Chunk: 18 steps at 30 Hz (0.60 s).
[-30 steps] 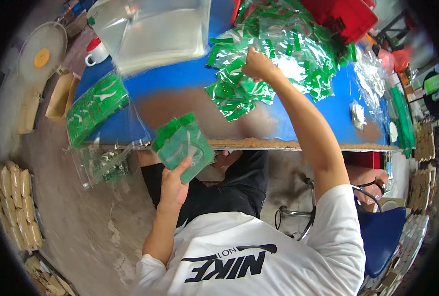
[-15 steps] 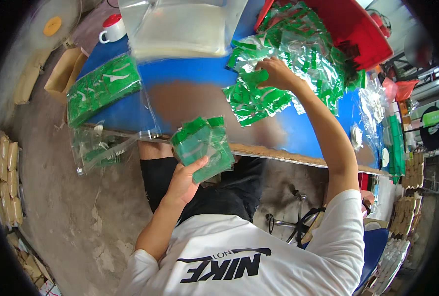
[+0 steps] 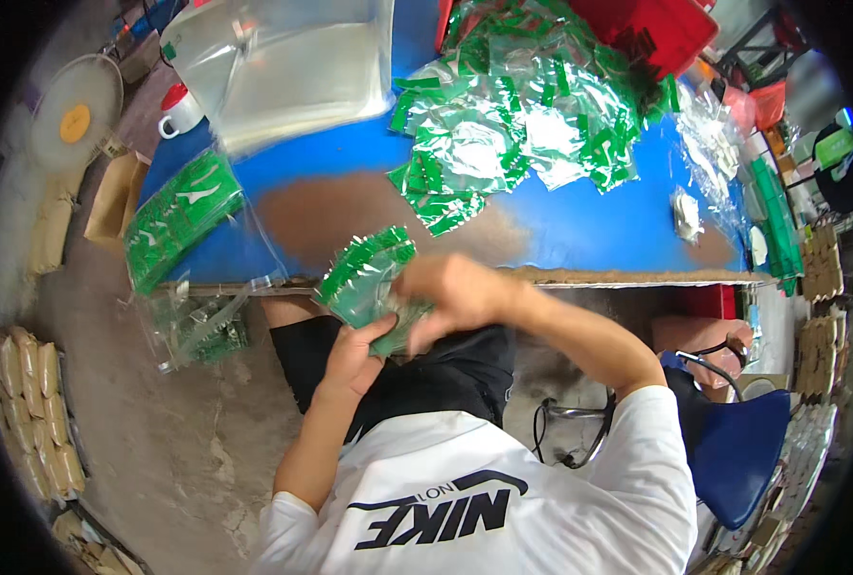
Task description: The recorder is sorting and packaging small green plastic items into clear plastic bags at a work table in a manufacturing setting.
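Below the table's front edge, my left hand (image 3: 352,356) is closed round a small stack of clear plastic bags with green ends (image 3: 364,273), thumb on top. My right hand (image 3: 450,292) is at the stack's right side, its fingers bent toward the bags and smeared by motion. Whether a bag is between those fingers cannot be made out. Beyond the hands, a loose heap of similar green-and-clear bags (image 3: 541,105) spreads over the blue table (image 3: 326,153).
A bundle of green bags (image 3: 187,220) lies at the table's left edge, beside a white mug with red lid (image 3: 181,110). Large clear plastic sheets (image 3: 302,81) lie at the back. A red bin (image 3: 671,34) stands behind the heap. A blue chair (image 3: 742,450) is at my right.
My right hand has come from the heap down and left to the stack in my left hand. The view has shifted, while my left hand keeps its hold.
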Motion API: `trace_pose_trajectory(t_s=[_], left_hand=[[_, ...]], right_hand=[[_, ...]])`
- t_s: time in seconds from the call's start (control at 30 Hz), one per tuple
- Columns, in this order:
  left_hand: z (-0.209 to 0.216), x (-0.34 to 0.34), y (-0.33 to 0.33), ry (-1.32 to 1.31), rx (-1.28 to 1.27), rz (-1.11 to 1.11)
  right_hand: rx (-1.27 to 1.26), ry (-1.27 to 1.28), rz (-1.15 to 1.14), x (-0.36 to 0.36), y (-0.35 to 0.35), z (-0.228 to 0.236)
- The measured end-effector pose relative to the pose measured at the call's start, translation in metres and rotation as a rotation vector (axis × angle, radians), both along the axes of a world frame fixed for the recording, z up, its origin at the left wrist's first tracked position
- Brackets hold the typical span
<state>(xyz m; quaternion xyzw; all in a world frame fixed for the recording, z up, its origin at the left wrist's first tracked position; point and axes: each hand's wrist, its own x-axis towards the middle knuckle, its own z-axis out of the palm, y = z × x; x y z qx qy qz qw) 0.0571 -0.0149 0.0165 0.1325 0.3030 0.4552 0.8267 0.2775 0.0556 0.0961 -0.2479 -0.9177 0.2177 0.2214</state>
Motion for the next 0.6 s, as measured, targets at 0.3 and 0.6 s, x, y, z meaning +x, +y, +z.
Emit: trace_pose_trajectory(t_s=[0.3, 0.6], left_hand=[[-0.001, -0.002, -0.017, -0.094, -0.062, 0.072], [0.006, -0.016, -0.017, 0.165, 0.041, 0.220]], right_hand=[[0.358, -0.295, -0.564, 0.038, 0.019, -0.040], [0.305, 0.005, -0.610, 0.027, 0.054, -0.027]])
